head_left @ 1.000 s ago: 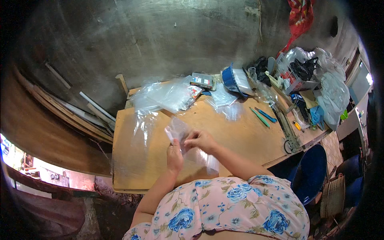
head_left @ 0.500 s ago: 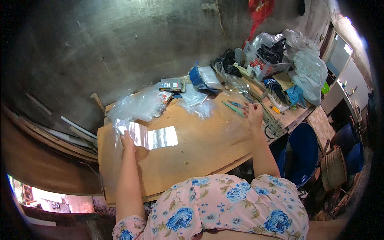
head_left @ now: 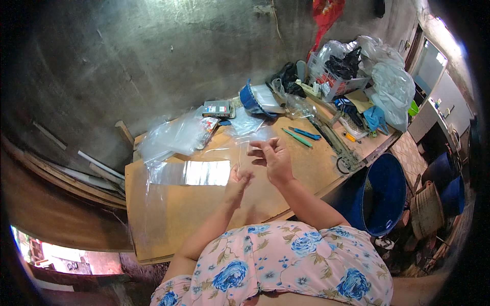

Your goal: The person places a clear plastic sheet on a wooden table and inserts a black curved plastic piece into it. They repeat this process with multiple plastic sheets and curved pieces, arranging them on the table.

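A large clear plastic sheet (head_left: 163, 173) lies over the left part of the wooden board, and a bright, shiny rectangular patch (head_left: 208, 172) shows on it. At the sheet's right end, my left hand (head_left: 238, 184) is closed with its thumb up, pinching the thin film. Just above and to the right, my right hand (head_left: 275, 159) is closed too, its fingers curled toward the left one. What its fingertips grip is too transparent to make out. To the right of my hands lie a green pen-like tool (head_left: 297, 137) and a blue cutter knife (head_left: 305, 133).
Behind the sheet are a pile of clear plastic bags (head_left: 171, 140), a small grey box (head_left: 216, 108) and a blue basin (head_left: 251, 99). A grey crate (head_left: 337, 86) stuffed with bags stands back right. Beside the board's right edge is a blue barrel (head_left: 384, 194).
My left hand has moved right from the sheet's left end. My right hand has come left, away from the green tool and the cutter knife, so both hands are now close together.
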